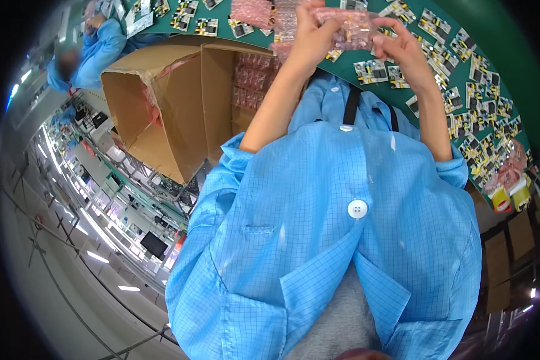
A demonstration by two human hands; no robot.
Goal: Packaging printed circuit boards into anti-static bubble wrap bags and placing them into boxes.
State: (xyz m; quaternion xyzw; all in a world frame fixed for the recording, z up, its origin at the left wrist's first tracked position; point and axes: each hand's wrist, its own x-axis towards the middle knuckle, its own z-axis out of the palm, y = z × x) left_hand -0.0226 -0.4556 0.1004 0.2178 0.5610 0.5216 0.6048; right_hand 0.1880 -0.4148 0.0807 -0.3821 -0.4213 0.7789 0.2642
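Counting in the head view, we get one open cardboard carton (189, 105), two yellow tape rolls (520, 195), and circuit boards (371, 71) too many to tally. Surface: green table (345, 67); room: workshop, one co-worker (109, 43) in blue, upper left. We see the left hand (309, 36) pinching a pink bubble-wrap pouch (357, 30) over the table; right hand (405, 51), loosely curled, touches its right end, grip unclear.

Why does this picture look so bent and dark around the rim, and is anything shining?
In the head view, the fisheye lens leaves black corners, and the green table looks curved along its edge; in the same head view, ceiling lights show as bright white streaks at lower left, and small glints dot the pink bubble wrap.
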